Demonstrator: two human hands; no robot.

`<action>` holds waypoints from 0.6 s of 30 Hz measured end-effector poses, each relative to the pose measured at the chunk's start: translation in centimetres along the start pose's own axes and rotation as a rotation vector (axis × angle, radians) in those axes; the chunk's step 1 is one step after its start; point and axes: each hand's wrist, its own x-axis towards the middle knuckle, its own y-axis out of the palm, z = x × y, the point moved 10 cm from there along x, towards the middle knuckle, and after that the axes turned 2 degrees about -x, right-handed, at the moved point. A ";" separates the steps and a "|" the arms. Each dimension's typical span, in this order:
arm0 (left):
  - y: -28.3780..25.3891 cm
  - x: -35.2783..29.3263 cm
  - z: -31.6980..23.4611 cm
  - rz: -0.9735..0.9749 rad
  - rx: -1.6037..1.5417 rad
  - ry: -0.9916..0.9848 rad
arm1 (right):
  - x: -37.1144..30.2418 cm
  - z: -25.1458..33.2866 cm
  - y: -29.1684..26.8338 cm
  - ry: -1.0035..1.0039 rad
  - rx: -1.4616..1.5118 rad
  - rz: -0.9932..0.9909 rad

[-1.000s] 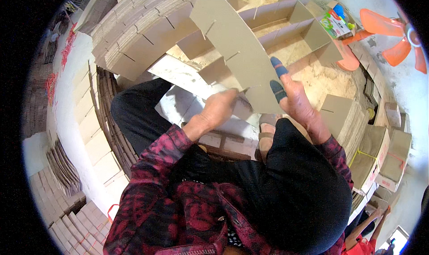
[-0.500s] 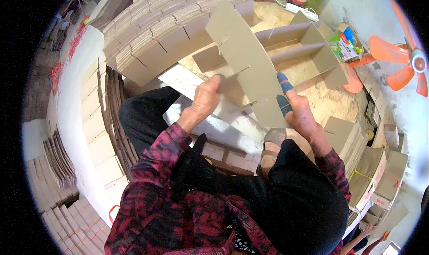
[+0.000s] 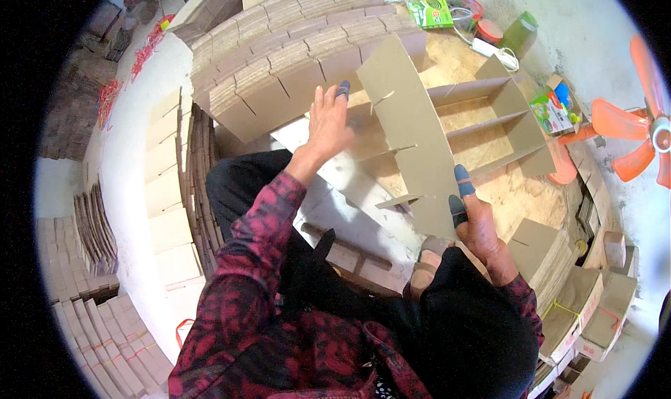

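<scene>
A grey-brown slotted cardboard divider (image 3: 412, 133) stands tilted in front of me. Its long panel is crossed by several shorter strips (image 3: 475, 121), which form open cells. At the panel's near right edge my right hand (image 3: 479, 224) grips it; dark covers wrap two of its fingertips. Off the panel's left side is my left hand (image 3: 327, 123), slightly blurred, its fingers stretched out and a dark cover on one fingertip. It holds nothing. Just beyond that hand rises a tall row of stacked slotted cardboard strips (image 3: 279, 81).
A wooden work surface (image 3: 542, 200) lies under the divider. More slotted cardboard (image 3: 538, 252) is stacked at the right, near cardboard boxes (image 3: 576, 308). An orange fan (image 3: 622, 130) stands far right. A green box (image 3: 430, 13) and white power strip (image 3: 493, 51) sit at the back.
My left hand has gone from closed fingers by the divider's strip to stretched-out fingers, a little farther away. The right hand keeps its grip; the whole view has shifted slightly.
</scene>
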 end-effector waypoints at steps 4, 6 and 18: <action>4.5 1.6 2.3 0.329 0.018 -0.012 | 0.9 -2.0 1.4 -0.002 0.167 -0.036; 5.2 0.6 1.2 0.372 -0.059 -0.010 | 0.8 -2.4 1.6 -0.001 0.175 -0.031; 2.7 0.6 -0.3 0.226 -0.249 -0.011 | 1.6 2.0 0.4 -0.081 -0.048 0.029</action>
